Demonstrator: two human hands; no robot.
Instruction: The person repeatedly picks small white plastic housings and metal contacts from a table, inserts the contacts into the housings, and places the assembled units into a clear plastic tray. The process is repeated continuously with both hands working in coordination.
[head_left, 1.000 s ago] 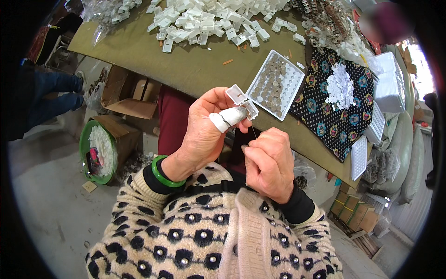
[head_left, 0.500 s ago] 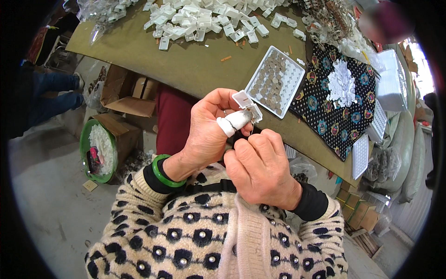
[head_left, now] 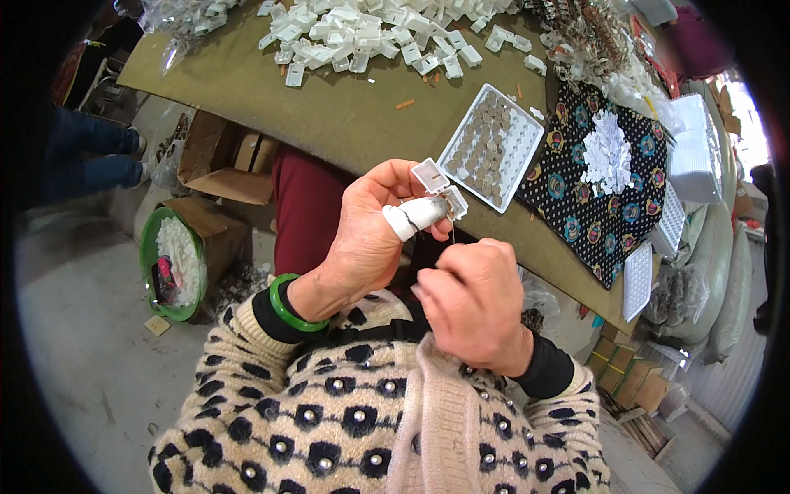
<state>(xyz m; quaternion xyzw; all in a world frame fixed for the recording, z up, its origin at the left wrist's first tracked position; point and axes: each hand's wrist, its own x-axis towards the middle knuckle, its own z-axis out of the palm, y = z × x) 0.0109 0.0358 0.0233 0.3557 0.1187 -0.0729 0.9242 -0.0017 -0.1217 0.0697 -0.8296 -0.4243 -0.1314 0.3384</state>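
Note:
Between the fingers of my left hand [head_left: 370,218] is a small white hinged plastic case [head_left: 448,189], its lid swung open. The thumb of that hand wears a white wrap [head_left: 415,216], dirty at the tip, pressed against the case. Just below the case, my right hand [head_left: 477,300] is closed with curled fingers, apart from the left hand. A thin line, perhaps a thread or wire, runs down from the case toward it. What the right fingers pinch is hidden.
A heap of similar white cases [head_left: 354,37] covers the far table. A white tray [head_left: 527,132] with round silvery pieces stands beyond my hands. White pieces [head_left: 607,152] lie on a patterned cloth [head_left: 559,198]. A green basin [head_left: 148,255] is on the floor at left; a person's legs [head_left: 103,156] stand behind it.
My right hand has shifted slightly right and down, away from the case. The left hand keeps its hold with hardly any movement.

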